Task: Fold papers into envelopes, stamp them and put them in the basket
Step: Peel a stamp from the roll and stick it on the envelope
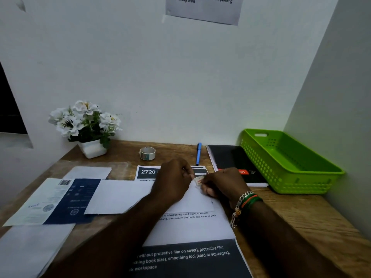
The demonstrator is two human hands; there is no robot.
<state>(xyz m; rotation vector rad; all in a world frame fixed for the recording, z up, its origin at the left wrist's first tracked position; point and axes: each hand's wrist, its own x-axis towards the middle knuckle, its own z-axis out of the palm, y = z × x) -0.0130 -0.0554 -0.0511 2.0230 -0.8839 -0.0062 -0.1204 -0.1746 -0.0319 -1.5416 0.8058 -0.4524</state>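
A white folded envelope (pixel 124 196) lies across the middle of the wooden desk (pixel 313 215). Over its upper right corner both hands meet on a small pale stamp (pixel 199 180) with red print. My right hand (pixel 222 185) pinches the stamp from the right. My left hand (pixel 174 179), fingers curled, holds it from the left. The green plastic basket (pixel 289 159) stands at the right against the wall, with nothing visible inside it.
A black notebook (pixel 234 161) lies left of the basket, with a blue pen (pixel 198 153) beside it. A tape roll (pixel 147 153) and a pot of white flowers (pixel 86 125) stand at the back. Printed sheets (pixel 186 255) and a blue leaflet (pixel 66 199) cover the near desk.
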